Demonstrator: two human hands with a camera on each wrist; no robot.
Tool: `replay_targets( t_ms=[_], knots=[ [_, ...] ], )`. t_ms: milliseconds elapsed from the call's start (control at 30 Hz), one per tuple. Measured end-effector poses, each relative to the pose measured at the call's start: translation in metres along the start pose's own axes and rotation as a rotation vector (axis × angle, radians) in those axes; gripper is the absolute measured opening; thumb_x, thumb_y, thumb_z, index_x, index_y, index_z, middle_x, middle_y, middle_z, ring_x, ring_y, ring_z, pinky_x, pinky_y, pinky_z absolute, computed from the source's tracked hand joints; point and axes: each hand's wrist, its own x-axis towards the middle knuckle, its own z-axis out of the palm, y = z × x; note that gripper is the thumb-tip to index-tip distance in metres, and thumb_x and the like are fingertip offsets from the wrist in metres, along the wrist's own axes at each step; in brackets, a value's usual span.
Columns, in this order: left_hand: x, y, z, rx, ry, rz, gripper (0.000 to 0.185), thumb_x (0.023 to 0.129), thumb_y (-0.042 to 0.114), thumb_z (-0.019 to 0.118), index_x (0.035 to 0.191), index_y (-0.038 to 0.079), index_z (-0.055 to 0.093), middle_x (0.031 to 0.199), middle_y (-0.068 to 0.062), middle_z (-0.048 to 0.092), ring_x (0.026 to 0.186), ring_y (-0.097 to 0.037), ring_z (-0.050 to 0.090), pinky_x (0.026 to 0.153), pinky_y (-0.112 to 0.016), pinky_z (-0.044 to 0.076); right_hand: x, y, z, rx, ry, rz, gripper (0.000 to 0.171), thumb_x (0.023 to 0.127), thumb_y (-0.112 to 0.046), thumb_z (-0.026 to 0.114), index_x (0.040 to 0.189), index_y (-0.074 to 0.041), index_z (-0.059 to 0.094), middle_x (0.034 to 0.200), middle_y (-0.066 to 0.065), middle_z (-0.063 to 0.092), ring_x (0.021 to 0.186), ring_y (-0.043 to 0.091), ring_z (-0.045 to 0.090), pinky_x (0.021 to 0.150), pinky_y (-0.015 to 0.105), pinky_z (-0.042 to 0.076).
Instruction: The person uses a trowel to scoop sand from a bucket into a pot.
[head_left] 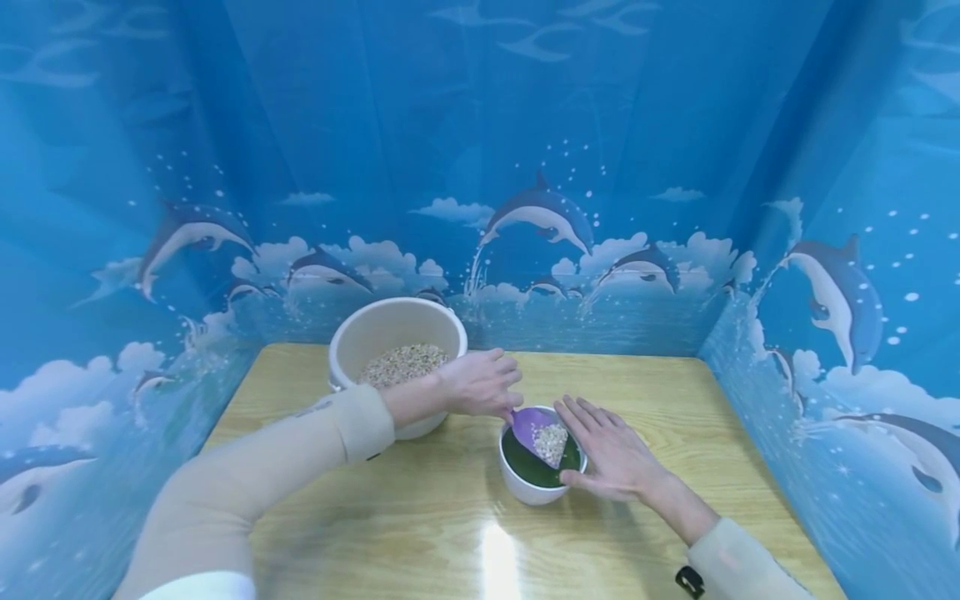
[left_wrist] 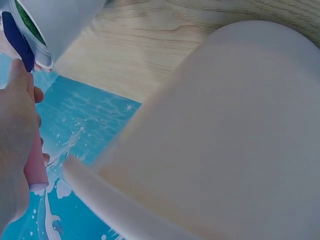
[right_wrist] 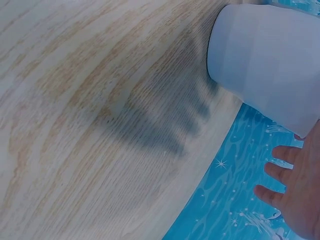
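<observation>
Counter (head_left: 420, 533): pale wood grain, glossy, with a glare patch on the near edge below the small bowl.
Right grip (head_left: 611, 454): fingers straight and spread, holding nothing; palm rests against the right rim and wall of the small bowl, steadying it. The right wrist view shows the same flat fingers beside the bowl's white wall.
Small bowl (head_left: 528, 492): white outside, dark green inside; stands on the counter directly under the scoop head, touching the right palm.
Scoop (head_left: 536, 429): purple head tilted down into the small bowl's mouth; pink handle seen in the left wrist view.
Grain load (head_left: 551, 442): pale mixed grains heaped on the low end of the scoop head, just inside the bowl rim; none seen on the green floor yet.
Left grip (head_left: 480, 383): fingers curled round the scoop handle, just up and left of the small bowl.
Large tub (head_left: 397, 333): cream, partly filled with the same grain; behind the left wrist, touching or nearly touching the forearm, cannot tell which.
Step in hand (judgement): tipping a scoopful from tub to small bowl; pour just starting.
Next move calls for (judgement): more downward roll of the left wrist with the head kept inside the rim, right palm holding the bowl against sliding.
Backdrop (head_left: 540, 217): blue dolphin-print sheet enclosing the counter on three sides.
</observation>
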Motion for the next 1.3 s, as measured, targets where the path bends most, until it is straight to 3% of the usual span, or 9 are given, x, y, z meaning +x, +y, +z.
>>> replay_targets(
  t_ms=[300,700,967,1300],
  knots=[
    [0.003,0.001,-0.004,0.047,0.071,0.008,0.054,0.106,0.069,0.033,0.122,0.033,0.069,0.115,0.005,0.072,0.108,-0.014,0.064,0.091,-0.029,0.051,-0.001,-0.002,-0.003,0.010,-0.016,0.016,0.106,0.089,-0.074,0.061,0.165,-0.008,0.030,0.168,0.021,0.040,0.150,0.045,0.046,0.114,0.067,0.044],
    [0.010,0.004,-0.010,0.068,0.013,0.007,0.055,0.107,0.069,0.031,0.124,0.033,0.069,0.117,0.005,0.071,0.109,-0.013,0.063,0.092,-0.029,0.052,-0.001,-0.002,-0.003,0.007,-0.018,0.024,0.106,0.086,-0.065,0.070,0.165,-0.007,0.030,0.168,0.021,0.039,0.151,0.045,0.045,0.115,0.067,0.044],
    [0.012,0.005,-0.015,0.070,-0.060,-0.010,0.056,0.107,0.069,0.029,0.126,0.033,0.068,0.118,0.007,0.070,0.108,-0.012,0.062,0.092,-0.027,0.050,-0.001,-0.002,-0.003,0.002,-0.018,0.017,0.106,0.088,-0.071,0.064,0.165,-0.007,0.030,0.168,0.021,0.038,0.151,0.044,0.046,0.115,0.066,0.045],
    [0.012,0.006,-0.019,0.089,-0.055,-0.007,0.055,0.107,0.068,0.029,0.125,0.034,0.068,0.118,0.007,0.071,0.107,-0.011,0.063,0.090,-0.026,0.050,-0.002,-0.003,-0.002,0.003,-0.011,0.012,0.105,0.088,-0.069,0.066,0.165,-0.006,0.031,0.168,0.021,0.039,0.151,0.044,0.046,0.115,0.065,0.045]
  ],
)
